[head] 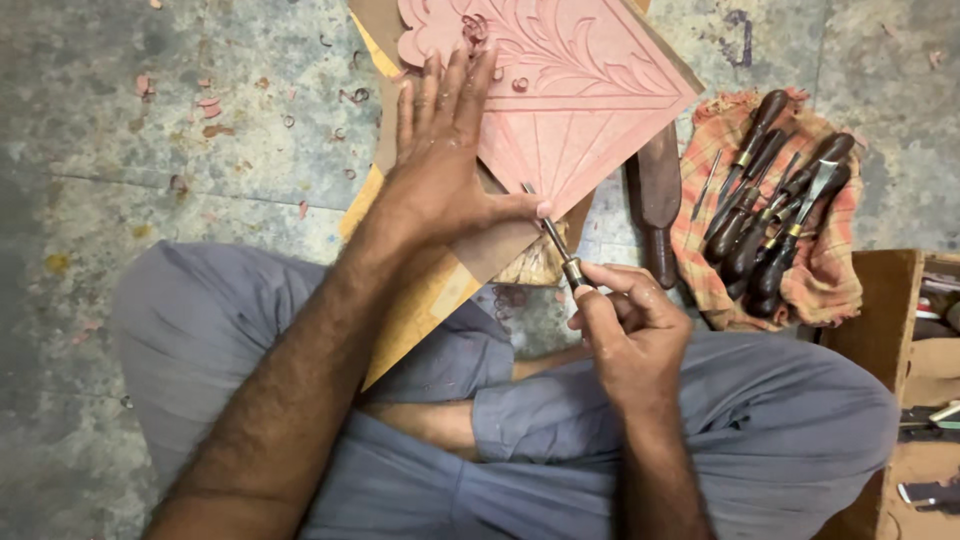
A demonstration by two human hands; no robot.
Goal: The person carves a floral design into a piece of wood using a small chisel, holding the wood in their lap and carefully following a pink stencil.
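A pinkish wooden panel [590, 90] carved with leaf scrolls lies on a brown board [420, 300] propped over my crossed legs. My left hand [440, 150] lies flat on the panel's lower left part, fingers spread, thumb stretched toward the blade. My right hand [625, 325] is closed around the handle of a carving chisel [555, 240], whose metal blade points up-left and touches the panel's lower edge beside my left thumb.
A checked cloth [835, 270] on the right carries several dark-handled chisels [760, 215]. A dark wooden mallet [658, 205] lies between cloth and panel. A brown box [890, 300] with small items stands at the right edge. Wood shavings [210, 105] litter the grey concrete floor.
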